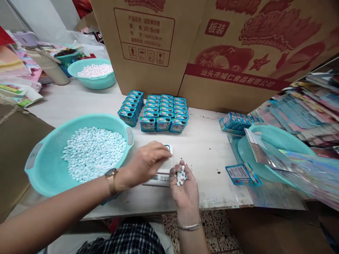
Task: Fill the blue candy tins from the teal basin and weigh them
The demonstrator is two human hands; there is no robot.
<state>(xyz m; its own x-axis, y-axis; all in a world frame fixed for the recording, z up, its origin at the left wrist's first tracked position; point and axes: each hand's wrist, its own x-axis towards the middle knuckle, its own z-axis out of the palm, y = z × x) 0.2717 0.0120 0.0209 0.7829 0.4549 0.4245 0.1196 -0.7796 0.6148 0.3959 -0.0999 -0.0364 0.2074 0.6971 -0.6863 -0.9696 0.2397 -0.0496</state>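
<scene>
My right hand [185, 185] is palm up and cupped around a small pile of white candy tablets [181, 176] near the table's front edge. My left hand [147, 163], with a watch on its wrist, reaches across a small white scale [162, 176]; its fingers are bent over a blue tin [167, 146] on the scale, which is mostly hidden. A teal basin [47, 165] of pale blue-white tablets sits just left of the hands.
Rows of small blue tins [159, 111] stand behind the scale, in front of large cardboard boxes [212, 46]. A second teal bowl [92, 72] of tablets is far left. A teal tray [267, 148], loose tins [242, 174] and stacked printed cards [312, 109] lie at right.
</scene>
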